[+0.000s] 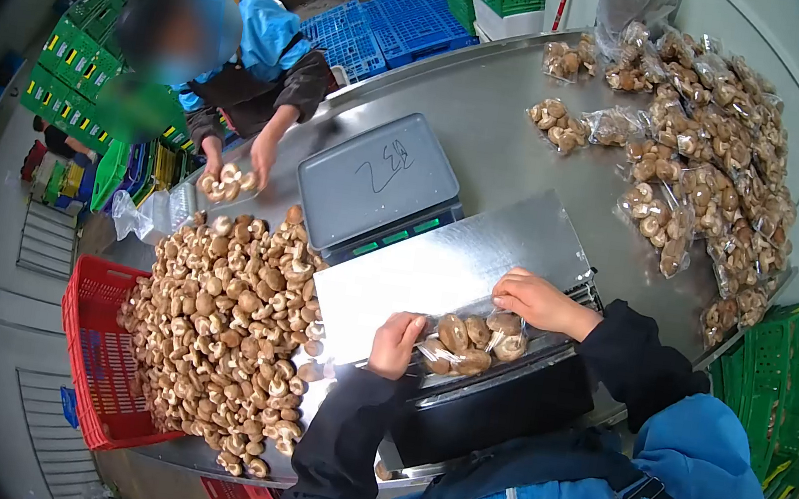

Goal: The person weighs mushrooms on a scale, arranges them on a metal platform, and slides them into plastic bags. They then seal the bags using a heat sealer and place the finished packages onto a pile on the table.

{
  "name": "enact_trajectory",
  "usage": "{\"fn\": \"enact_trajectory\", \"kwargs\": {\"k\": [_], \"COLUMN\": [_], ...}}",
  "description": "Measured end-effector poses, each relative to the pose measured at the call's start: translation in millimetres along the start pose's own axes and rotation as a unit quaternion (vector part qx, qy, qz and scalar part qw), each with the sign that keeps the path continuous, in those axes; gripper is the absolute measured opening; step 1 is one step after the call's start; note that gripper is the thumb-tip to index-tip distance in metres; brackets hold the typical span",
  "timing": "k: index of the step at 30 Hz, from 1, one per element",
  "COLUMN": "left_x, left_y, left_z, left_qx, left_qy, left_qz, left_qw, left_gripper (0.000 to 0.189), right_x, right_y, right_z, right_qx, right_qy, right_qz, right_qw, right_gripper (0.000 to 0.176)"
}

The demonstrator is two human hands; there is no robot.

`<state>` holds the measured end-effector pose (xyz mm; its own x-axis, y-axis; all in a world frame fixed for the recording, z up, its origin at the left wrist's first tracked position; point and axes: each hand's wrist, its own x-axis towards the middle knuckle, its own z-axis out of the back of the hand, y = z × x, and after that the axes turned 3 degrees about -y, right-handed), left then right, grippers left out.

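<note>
Between my two hands lies a clear-wrapped pack of mushrooms [474,345], brown caps showing through shiny film. My left hand [396,345] is closed at the pack's left end, and my right hand [536,301] pinches the film at its upper right. The pack is at the near edge of a shiny metal plate [438,265], over a dark box-shaped machine [500,404]. Left of my left hand spreads a big heap of loose mushrooms [228,328]. Beyond the plate sits a scale [378,181] with handwriting on its grey top.
Bagged mushrooms [714,160] pile up at the right of the steel table [503,152]. A red crate [103,352] stands at the heap's left, green crates [777,370] at the lower right. Across the table a co-worker [253,59] holds several mushrooms [226,184] in both hands.
</note>
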<state>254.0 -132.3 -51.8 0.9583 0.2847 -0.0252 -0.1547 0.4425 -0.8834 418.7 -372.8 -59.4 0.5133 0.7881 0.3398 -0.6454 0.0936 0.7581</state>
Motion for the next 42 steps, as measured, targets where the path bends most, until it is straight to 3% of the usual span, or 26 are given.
{"fn": "enact_trajectory", "kwargs": {"k": [2,3,4,7,10,11,12,13,14,15,17,19,21,22,25,26,30,31,33,37,40,42], "left_x": [-9.2,-12.9,-18.8,-44.4,-76.3,-87.4,-99.3,-111.2,-121.1,-124.6,-134.9,-139.0,-147.4,-156.1,-182.2,-188.5,-184.9,-185.5,-184.4,-183.6,-173.8,-163.9], "left_y": [-28.3,-42.9,-57.3,-87.4,-99.7,-90.7,-81.6,-69.7,-41.4,-50.9,-15.9,-4.2,1.8,10.3,26.0,29.8,26.1,27.8,34.5,-7.4,-4.3,13.5], "left_z": [3.8,7.4,11.2,20.0,17.9,12.3,3.4,-8.3,-24.5,-27.6,-52.1,-66.1,-74.1,-74.7,-79.4,-81.2,-88.1,-83.4,-67.6,-56.6,-79.5,-105.0], "left_qx": [0.094,0.068,0.041,-0.076,-0.210,-0.159,-0.115,-0.070,-0.034,0.035,0.086,0.227,0.241,0.224,0.057,-0.006,-0.011,-0.048,-0.123,-0.141,0.109,0.216], "left_qy": [-0.048,-0.057,-0.062,-0.057,-0.002,0.007,0.001,-0.004,-0.029,-0.015,-0.051,-0.078,-0.116,-0.130,-0.212,-0.211,-0.246,-0.249,-0.251,-0.190,-0.140,-0.109], "left_qz": [-0.018,-0.002,0.015,0.085,0.247,0.246,0.209,0.172,0.114,0.116,0.107,0.082,0.105,0.100,0.129,0.140,0.099,0.096,0.091,0.040,0.013,-0.006], "left_qw": [0.994,0.996,0.997,0.992,0.946,0.956,0.971,0.983,0.993,0.993,0.989,0.967,0.958,0.961,0.967,0.967,0.964,0.963,0.956,0.971,0.984,0.970], "left_gripper": [0.028,0.029,0.029,0.034,0.031,0.033,0.035,0.036,0.035,0.036,0.036,0.034,0.031,0.029,0.023,0.021,0.016,0.016,0.016,0.018,0.016,0.012], "right_x": [3.4,3.7,3.0,-1.9,-31.6,-47.6,-61.1,-64.5,-76.4,-90.4,-130.4,-145.2,-153.7,-155.2,-167.2,-169.3,-185.8,-189.0,-187.8,-229.8,-278.7,-309.1], "right_y": [32.1,46.5,52.7,90.1,106.2,107.2,110.7,133.6,132.1,124.6,85.8,70.9,69.3,72.0,83.2,86.9,66.6,72.4,106.5,157.0,136.6,92.9], "right_z": [12.0,17.7,20.5,40.0,40.1,36.2,34.6,42.8,37.0,27.3,-8.6,-26.6,-28.3,-24.5,-22.7,-20.0,-62.7,-54.9,-18.0,31.9,18.5,-20.6], "right_qx": [0.003,0.005,0.062,0.120,0.158,0.171,0.144,0.191,0.155,0.119,-0.006,0.014,0.051,0.091,0.077,0.033,0.208,0.349,0.598,0.521,0.420,0.106], "right_qy": [0.027,0.039,0.000,0.020,0.072,0.081,0.097,0.153,0.162,0.171,0.073,0.010,0.015,0.024,-0.040,-0.018,-0.175,-0.217,-0.285,-0.364,-0.426,-0.441], "right_qz": [-0.115,-0.175,-0.134,-0.168,-0.261,-0.286,-0.244,-0.378,-0.387,-0.396,-0.229,-0.273,-0.395,-0.430,-0.408,-0.395,-0.265,-0.317,-0.388,-0.386,-0.421,-0.419], "right_qw": [0.993,0.984,0.989,0.978,0.950,0.939,0.954,0.893,0.894,0.894,0.971,0.962,0.917,0.898,0.909,0.918,0.925,0.854,0.641,0.669,0.682,0.786], "right_gripper": [0.029,0.030,0.033,0.036,0.039,0.040,0.039,0.039,0.039,0.039,0.038,0.040,0.040,0.037,0.035,0.027,0.015,0.015,0.013,0.013,0.012,0.010]}}
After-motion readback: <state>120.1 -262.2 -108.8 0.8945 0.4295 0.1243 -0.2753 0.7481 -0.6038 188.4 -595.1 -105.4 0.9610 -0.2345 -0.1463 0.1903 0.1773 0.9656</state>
